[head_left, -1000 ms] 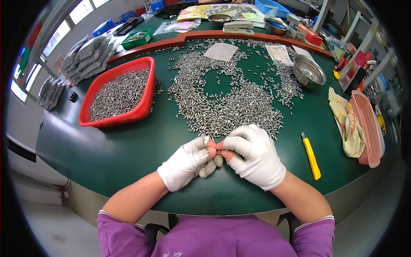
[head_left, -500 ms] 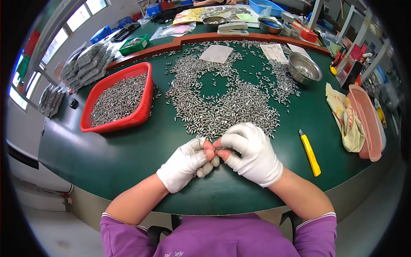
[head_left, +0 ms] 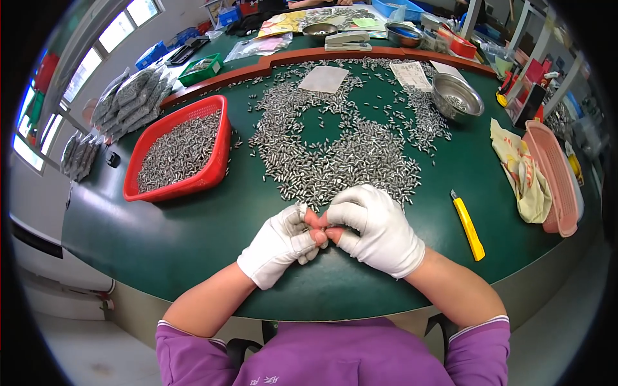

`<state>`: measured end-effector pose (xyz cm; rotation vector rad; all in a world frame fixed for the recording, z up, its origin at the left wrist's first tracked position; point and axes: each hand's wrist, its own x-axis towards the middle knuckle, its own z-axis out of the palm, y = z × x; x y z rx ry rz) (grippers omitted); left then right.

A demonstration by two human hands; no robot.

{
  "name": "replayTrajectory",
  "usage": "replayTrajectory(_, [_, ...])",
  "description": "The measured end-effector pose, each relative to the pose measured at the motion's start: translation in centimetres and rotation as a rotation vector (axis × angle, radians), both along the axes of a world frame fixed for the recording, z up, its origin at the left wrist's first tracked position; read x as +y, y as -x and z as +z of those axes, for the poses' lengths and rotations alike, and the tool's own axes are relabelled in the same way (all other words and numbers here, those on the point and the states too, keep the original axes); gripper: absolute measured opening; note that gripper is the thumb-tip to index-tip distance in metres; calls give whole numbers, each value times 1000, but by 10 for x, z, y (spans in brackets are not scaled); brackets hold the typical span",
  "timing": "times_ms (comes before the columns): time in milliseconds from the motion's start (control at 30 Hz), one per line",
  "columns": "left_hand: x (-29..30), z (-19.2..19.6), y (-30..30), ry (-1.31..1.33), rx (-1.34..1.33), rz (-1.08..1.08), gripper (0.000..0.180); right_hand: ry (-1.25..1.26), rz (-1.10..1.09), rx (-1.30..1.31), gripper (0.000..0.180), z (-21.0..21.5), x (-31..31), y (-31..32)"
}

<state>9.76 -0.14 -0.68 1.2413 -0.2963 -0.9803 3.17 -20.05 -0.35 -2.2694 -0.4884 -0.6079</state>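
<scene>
White gloves with bare thumb and finger tips cover both my hands. My left hand [head_left: 278, 243] and my right hand [head_left: 373, 230] meet fingertip to fingertip above the green table [head_left: 193, 248], near its front edge. Both are closed in a pinch. Whatever sits between the fingertips is too small and too covered to make out. Just beyond my fingers spreads a wide heap of small silvery metal pieces [head_left: 367, 161], short and rod-like. To the left, a red plastic basket [head_left: 222, 138] holds many more such pieces.
At right lie a yellow utility knife [head_left: 468, 226], a crumpled cream bag [head_left: 524, 177] and a pink basket [head_left: 559, 186]. A metal bowl [head_left: 473, 106] stands at the heap's far right. Filled plastic bags [head_left: 132, 96] are piled at far left. A brown wooden strip [head_left: 257, 66] borders the back.
My hands stay together in nearly the same place, with slight shifts of the fingers. The whole view has tilted a little. The basket, heap and knife lie as before.
</scene>
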Motion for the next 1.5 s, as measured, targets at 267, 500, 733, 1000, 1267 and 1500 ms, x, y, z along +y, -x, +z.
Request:
replayTrajectory(267, [0,0,-1,13,-22,-11,20,-51,-18,61,16,-3,-2,0])
replayTrajectory(500, [0,-1,-3,61,-3,-17,18,-88,-51,60,17,-2,-1,-1])
replayTrajectory(733, [-1,1,-3,78,10,-43,19,-37,-32,23,19,-3,-2,-3])
replayTrajectory(1000, [0,-1,-3,34,-10,-33,20,-46,-34,-18,20,-3,-1,-2])
replayTrajectory(1267, [-1,-2,-3,37,52,1,29,-12,-25,-81,23,-3,-2,-3])
replayTrajectory(1500, [4,-10,-6,141,209,-22,31,17,-43,-98,25,-6,-3,-4])
